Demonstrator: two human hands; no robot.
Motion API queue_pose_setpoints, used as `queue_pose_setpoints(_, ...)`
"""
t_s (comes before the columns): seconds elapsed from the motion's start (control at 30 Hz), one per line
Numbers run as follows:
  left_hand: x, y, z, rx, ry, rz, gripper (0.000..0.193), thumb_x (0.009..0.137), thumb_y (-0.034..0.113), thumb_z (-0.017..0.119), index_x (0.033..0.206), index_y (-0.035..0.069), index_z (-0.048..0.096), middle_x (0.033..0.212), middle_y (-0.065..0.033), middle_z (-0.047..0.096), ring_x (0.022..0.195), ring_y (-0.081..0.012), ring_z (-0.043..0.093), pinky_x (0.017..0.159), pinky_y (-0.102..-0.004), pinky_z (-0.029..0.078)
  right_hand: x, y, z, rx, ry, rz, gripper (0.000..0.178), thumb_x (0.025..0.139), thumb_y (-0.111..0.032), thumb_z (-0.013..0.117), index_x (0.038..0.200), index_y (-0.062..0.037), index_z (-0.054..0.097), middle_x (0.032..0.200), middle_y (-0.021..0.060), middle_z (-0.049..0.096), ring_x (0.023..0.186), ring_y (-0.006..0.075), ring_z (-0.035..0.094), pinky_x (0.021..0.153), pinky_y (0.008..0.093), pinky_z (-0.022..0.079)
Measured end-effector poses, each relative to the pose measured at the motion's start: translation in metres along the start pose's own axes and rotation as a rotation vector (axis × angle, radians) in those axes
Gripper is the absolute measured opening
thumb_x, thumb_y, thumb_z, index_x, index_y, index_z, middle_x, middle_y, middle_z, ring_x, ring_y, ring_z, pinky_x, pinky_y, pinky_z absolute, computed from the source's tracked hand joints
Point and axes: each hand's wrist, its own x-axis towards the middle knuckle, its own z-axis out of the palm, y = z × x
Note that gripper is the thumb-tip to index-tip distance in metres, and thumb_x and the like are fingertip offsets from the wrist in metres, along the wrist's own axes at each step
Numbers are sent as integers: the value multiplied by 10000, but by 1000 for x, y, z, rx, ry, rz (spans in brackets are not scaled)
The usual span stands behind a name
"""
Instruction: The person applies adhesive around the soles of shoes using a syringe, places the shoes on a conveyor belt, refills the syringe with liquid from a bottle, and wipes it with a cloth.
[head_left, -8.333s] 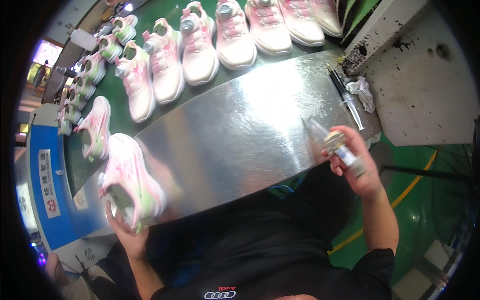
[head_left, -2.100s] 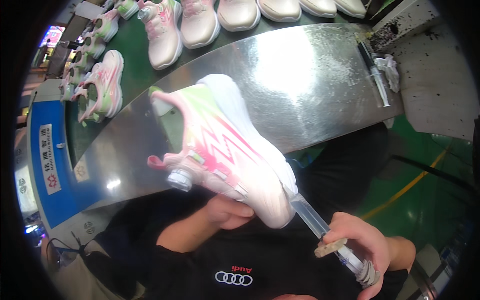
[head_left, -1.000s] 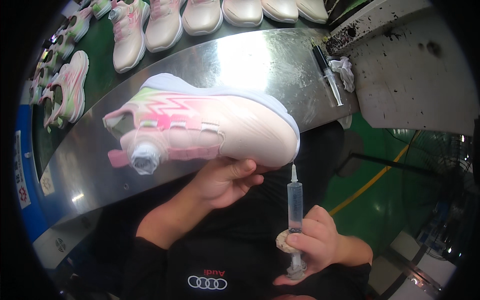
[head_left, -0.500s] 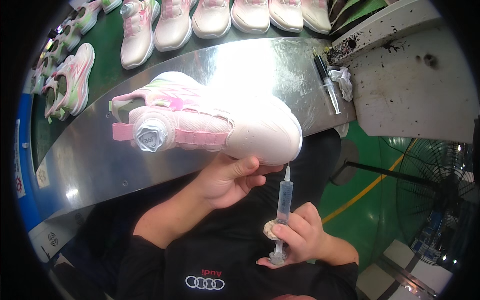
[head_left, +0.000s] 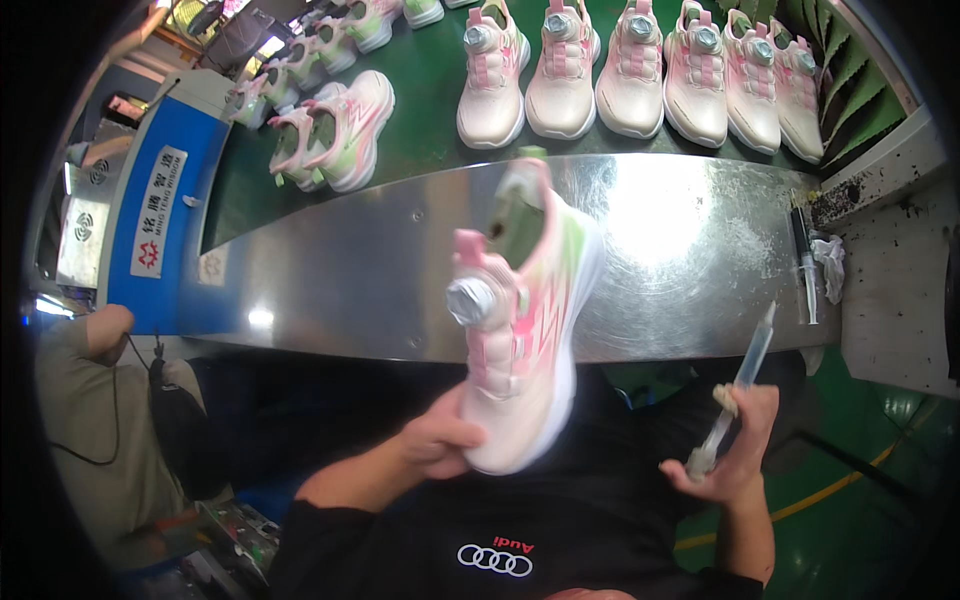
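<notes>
My left hand [head_left: 440, 437] grips a pale pink and white sneaker [head_left: 512, 392] by its toe, close to my body at the near side of the metal table. The shoe stands heel away from me, tilted, its white dial on the tongue and its pink and green heel showing; it is a little blurred. Off to the right, clear of the shoe, my right hand [head_left: 745, 440] is closed round a clear syringe [head_left: 757, 345]. The syringe tip points up and away, and a pale wad sits at its barrel end by my fingers.
Several matching sneakers [head_left: 632, 85] stand in a row behind the metal table [head_left: 330, 265]. More shoes [head_left: 350, 130] are at the far left. A dark-filled syringe [head_left: 803, 265] and crumpled white tissue [head_left: 829, 268] lie at the right edge. Another person [head_left: 95, 400] sits at left.
The sneaker has turned from lying sideways to heel-away and come away from the syringe. My right hand has moved right with the syringe. The view has shifted left.
</notes>
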Motion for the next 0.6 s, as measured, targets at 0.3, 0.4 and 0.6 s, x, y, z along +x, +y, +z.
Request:
queue_pose_setpoints(0.3,-4,62,-38,337,178,489,741,764,220,663,1336,-78,301,1262,-210,495,1154,-308,517,1001,-409,409,61,48,38,-72,49,0,818,587,-410,788,1205,-17,424,988,131,503,853,298,448,768,402,375)
queue_pose_setpoints(0.4,23,125,-56,408,205,598,591,838,205,591,1300,-76,351,1214,-213,530,1101,-318,548,972,-446,429,63,52,46,-82,47,53,816,565,-400,797,1196,-30,436,989,117,518,856,292,455,781,394,385)
queue_pose_setpoints(0.6,119,247,-74,531,302,591,372,891,107,529,1224,-41,452,1162,-159,570,1045,-269,578,924,-425,454,67,46,46,-86,85,73,794,548,-390,803,1170,-41,454,972,116,531,836,296,460,767,383,399)
